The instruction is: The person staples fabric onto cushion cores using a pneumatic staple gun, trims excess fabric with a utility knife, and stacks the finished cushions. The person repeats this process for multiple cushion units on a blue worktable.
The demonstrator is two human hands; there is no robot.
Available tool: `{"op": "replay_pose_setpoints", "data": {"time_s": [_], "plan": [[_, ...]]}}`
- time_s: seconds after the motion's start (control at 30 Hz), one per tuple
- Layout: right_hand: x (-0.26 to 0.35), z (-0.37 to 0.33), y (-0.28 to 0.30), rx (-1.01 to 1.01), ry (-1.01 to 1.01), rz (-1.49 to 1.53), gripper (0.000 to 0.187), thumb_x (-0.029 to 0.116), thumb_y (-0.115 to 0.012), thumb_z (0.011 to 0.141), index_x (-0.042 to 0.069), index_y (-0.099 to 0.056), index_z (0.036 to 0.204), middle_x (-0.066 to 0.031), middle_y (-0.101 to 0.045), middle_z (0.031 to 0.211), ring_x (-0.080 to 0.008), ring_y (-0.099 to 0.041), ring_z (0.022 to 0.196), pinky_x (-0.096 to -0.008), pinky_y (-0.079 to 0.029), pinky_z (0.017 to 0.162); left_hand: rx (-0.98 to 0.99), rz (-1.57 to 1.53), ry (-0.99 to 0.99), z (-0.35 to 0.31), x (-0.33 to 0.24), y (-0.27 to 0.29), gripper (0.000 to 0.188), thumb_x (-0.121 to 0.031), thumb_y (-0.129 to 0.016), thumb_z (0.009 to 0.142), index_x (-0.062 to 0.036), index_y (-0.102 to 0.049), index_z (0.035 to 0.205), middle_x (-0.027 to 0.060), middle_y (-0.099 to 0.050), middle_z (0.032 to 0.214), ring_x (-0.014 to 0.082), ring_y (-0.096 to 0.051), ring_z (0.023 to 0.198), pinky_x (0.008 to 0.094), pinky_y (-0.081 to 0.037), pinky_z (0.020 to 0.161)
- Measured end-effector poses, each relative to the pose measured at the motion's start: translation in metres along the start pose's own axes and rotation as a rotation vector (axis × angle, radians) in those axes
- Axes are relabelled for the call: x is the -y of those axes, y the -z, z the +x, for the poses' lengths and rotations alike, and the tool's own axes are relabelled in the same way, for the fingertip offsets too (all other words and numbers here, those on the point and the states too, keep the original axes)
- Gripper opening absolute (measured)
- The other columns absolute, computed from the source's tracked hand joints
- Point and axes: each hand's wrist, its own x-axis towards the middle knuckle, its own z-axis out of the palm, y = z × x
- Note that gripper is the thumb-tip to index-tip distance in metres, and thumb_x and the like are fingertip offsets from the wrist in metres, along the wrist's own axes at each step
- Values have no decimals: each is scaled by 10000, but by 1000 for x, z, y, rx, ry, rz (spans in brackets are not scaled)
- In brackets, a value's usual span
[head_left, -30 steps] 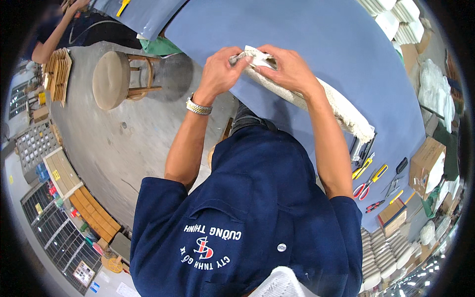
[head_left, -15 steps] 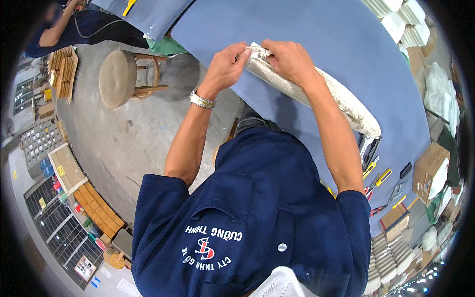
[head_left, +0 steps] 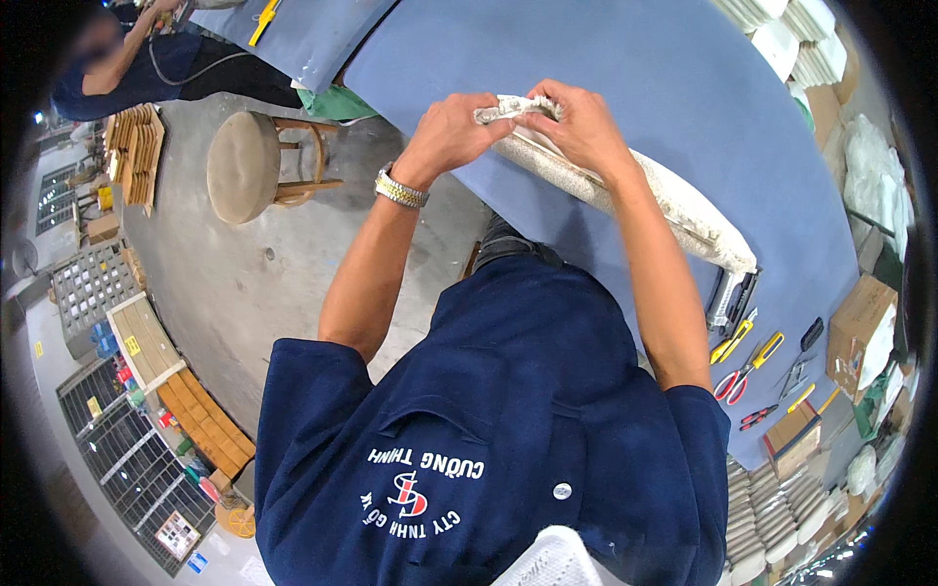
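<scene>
A long, curved piece covered in cream speckled fabric (head_left: pixel 674 210) lies across the blue-topped table (head_left: pixel 635 59), running from between my hands toward the right. My left hand (head_left: pixel 457 135) pinches the loose fabric edge at its far left end, thumb pointing inward. Opposite it, my right hand (head_left: pixel 578 129) grips the same edge with bent fingers. Between the two hands the cloth is spread into a small opening. What lies inside that opening is hard to make out. A staple gun (head_left: pixel 731 296) rests by the piece's right end.
Near the right table edge lie a yellow utility knife (head_left: pixel 733 337), yellow-and-red-handled cutters (head_left: pixel 750 369) and red-handled pliers (head_left: pixel 760 417). A cardboard box (head_left: pixel 860 332) stands beyond them. On the left are a round padded stool (head_left: pixel 244 168) and another person (head_left: pixel 147 63) at work.
The fabric end, bunched between my fingers before, is now spread wider. Both hands have turned slightly, thumbs nearer each other. The whole view has shifted a little.
</scene>
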Motion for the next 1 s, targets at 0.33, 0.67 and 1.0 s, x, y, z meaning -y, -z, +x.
{"op": "replay_pose_setpoints", "data": {"time_s": [0.33,0.67,1.0], "plan": [[8,-15,-22,37,147,-104,342,219,-695,895,108,-684,1219,-202,-746,940,-421,-709,907,-522,-555,781,-238,136,50,-23,9,-17,311,-276,-652,850,-49,-782,1018,203,-693,724,384,-680,676,462,-531,666],[10,-14,-39,2,174,-133,289,188,-688,897,93,-694,1170,-192,-742,879,-412,-708,842,-526,-550,745,-198,79,16,-26,28,-8,293,-268,-680,858,-11,-770,967,139,-624,623,189,-559,537,364,-469,580],[15,-5,-63,36,171,-313,145,143,-681,878,58,-695,995,-220,-728,813,-408,-742,816,-516,-574,685,-138,65,30,-38,47,-11,290,-303,-669,852,-51,-769,953,170,-673,697,342,-663,645,432,-505,635]]}}
